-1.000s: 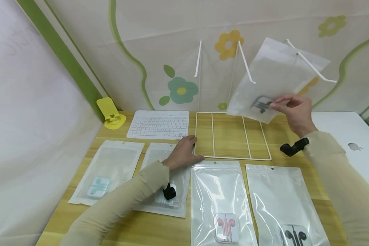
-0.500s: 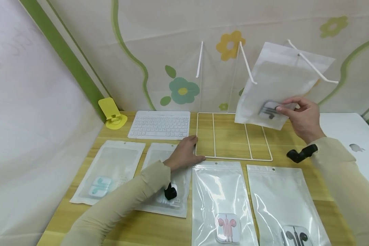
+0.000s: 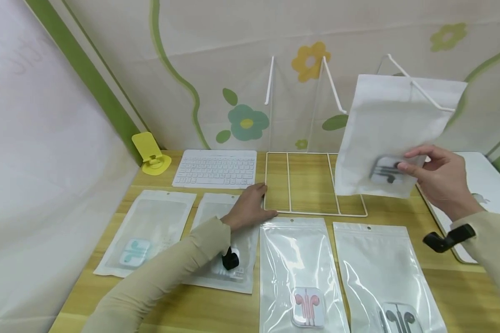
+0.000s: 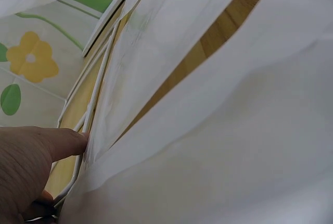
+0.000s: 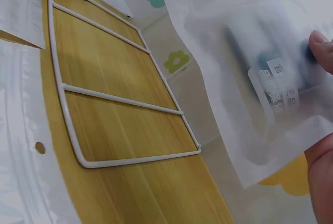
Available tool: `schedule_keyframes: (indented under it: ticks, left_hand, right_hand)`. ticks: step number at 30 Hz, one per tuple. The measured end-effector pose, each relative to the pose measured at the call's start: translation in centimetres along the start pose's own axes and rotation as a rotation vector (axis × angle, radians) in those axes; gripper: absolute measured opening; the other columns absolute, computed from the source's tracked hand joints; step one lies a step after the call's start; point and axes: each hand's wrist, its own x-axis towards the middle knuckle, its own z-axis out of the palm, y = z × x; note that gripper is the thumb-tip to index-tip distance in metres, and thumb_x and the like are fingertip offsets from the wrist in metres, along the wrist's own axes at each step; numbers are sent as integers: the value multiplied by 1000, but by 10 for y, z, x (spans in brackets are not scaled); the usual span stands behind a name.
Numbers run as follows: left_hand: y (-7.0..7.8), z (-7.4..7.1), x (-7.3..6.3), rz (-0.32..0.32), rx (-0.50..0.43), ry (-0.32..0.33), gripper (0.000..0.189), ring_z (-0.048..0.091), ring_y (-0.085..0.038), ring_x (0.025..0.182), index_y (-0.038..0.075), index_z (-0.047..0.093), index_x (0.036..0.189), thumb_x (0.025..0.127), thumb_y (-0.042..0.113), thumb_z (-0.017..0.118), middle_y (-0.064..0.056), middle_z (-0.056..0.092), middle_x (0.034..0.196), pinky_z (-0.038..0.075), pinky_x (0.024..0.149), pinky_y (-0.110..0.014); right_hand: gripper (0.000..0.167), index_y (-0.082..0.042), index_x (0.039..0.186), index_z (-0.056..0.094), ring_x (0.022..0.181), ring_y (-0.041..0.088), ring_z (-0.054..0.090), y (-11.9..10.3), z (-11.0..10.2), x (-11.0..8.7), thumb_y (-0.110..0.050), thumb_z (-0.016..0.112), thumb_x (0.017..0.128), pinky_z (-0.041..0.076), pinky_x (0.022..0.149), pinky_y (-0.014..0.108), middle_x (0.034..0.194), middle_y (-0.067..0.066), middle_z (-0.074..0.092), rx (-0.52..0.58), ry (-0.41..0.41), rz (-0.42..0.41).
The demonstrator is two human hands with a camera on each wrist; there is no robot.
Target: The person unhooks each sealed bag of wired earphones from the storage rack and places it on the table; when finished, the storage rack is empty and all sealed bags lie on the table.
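Observation:
My right hand pinches the lower right edge of a frosted white zip bag, thumb in front. Inside the bag is a clear square case of dark earphones. The bag's top is on the right prong of a white wire display rack; the prong comes out through its front. In the right wrist view the bag shows a printed label through its film. My left hand rests with thumb and fingers spread over the rack base's front left corner.
Bags with earphones in teal, white, pink and black lie along the front. Behind them are a white keyboard, a yellow phone stand and a laptop. Two other prongs stick out from the rack.
My right hand has moved right and down, drawing the bag from a steep slant to nearly upright and slightly forward along the prong. The left hand has stayed put.

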Motion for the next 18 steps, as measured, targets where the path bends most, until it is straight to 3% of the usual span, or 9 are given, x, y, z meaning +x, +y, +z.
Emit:
schedule_keyframes:
  ticks: [4,9,11,13,16,18]
  left_hand:
    - [1,0,1,2,-4,5,83,36,-33,140,-5,43,141,80,41,77,-18,38,152,30,118,-39]
    - [1,0,2,4,0,-3,84,35,-33,141,-6,42,141,80,41,77,-18,38,152,29,118,-39]
    - [1,0,2,8,4,-2,83,35,-33,141,-5,43,141,80,41,76,-18,38,152,29,118,-39]
    - [1,0,2,13,8,7,82,36,-32,141,-5,44,140,80,41,77,-18,39,151,30,118,-39]
    - [1,0,2,15,12,17,81,36,-32,140,-5,46,139,80,41,77,-18,40,150,30,118,-39]
    - [1,-1,2,15,10,18,80,37,-32,140,-5,46,138,80,40,77,-18,41,150,30,118,-39]
  right_hand:
    - [28,7,93,66,38,17,17,-12,-7,-19,29,57,78,9,34,30,79,3,67,-15,-40,-7]
    - [31,10,96,64,41,14,21,-26,-17,-42,33,51,78,14,35,27,94,4,64,-69,-100,-71]
    - [32,13,98,62,44,10,36,-28,-22,-50,34,50,78,27,37,18,97,7,61,-55,-141,-99]
    - [31,17,101,61,58,9,52,-30,-29,-54,34,49,78,43,47,14,101,10,60,11,-185,-131]
    - [27,20,104,58,91,16,65,-33,-40,-60,31,51,80,57,69,21,108,14,57,98,-238,-153]
    - [26,22,106,55,91,18,67,-34,-48,-66,31,49,81,58,69,23,111,15,56,181,-259,-148]
